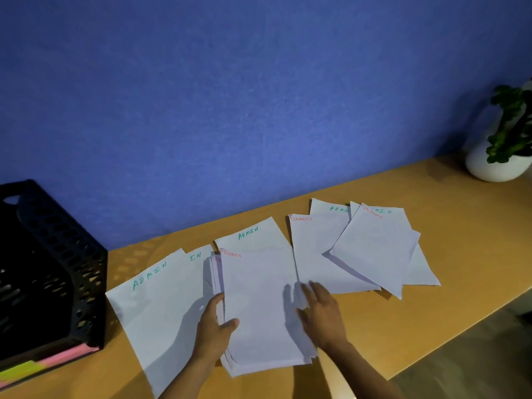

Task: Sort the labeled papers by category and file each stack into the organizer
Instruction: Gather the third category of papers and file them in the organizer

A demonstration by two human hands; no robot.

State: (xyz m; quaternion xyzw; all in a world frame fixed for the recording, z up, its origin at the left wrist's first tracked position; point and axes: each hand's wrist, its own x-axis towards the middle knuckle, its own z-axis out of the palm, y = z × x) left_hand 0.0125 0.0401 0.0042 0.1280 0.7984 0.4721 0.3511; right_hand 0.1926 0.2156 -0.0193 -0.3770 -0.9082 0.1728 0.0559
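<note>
Head view: left hand point(214, 329) grips the FINANCE stack point(259, 312); right hand point(322, 312) rests open on it. ADMIN sheets point(155, 306) remain scattered; organizer point(66, 254) apparently unfilled.

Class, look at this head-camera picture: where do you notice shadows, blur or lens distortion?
Head view: the right hand is motion-blurred, casting a soft shadow on the white FINANCE paper stack; the left hand shadows the white ADMIN sheet; the wooden desk edge slants from wide-angle distortion; the black mesh organizer is underexposed.
</note>
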